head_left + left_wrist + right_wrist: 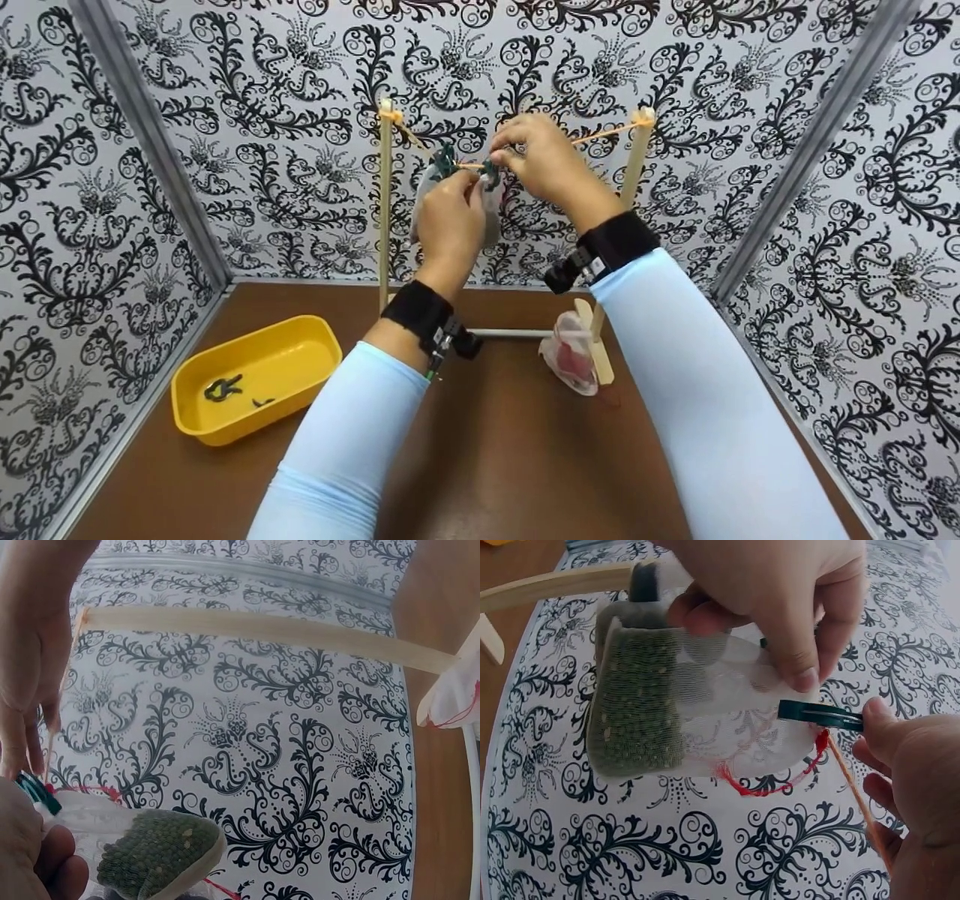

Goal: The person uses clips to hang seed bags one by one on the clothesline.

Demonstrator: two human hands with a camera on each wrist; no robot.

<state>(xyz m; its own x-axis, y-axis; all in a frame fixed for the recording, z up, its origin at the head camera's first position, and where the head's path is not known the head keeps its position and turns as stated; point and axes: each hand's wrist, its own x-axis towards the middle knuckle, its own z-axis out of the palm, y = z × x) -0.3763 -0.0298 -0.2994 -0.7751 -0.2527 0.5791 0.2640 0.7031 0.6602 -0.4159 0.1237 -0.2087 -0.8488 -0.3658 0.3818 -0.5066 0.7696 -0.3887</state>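
Observation:
A white mesh drawstring bag (637, 705) holding small green bean-like grains hangs at the orange string (607, 135). Thumb and fingers of my left hand (450, 217) pinch the bag's mesh near its top. My right hand (540, 157) pinches one end of a dark green clip (821, 714), whose other end overlaps the mesh in the right wrist view. The bag's red drawcord (761, 790) loops beside the orange string. Another dark green clip (444, 159) sits on the string to the left, just above my left hand. Behind the bag, a greyish bundle (622, 613) is partly hidden.
Wooden posts (385, 210) at left and right carry the string. At the right post's foot lies a mesh bag (574, 356) with reddish contents. A yellow bin (255, 367) with dark clips (223, 388) stands left on the brown table (495, 450). Patterned walls enclose the space.

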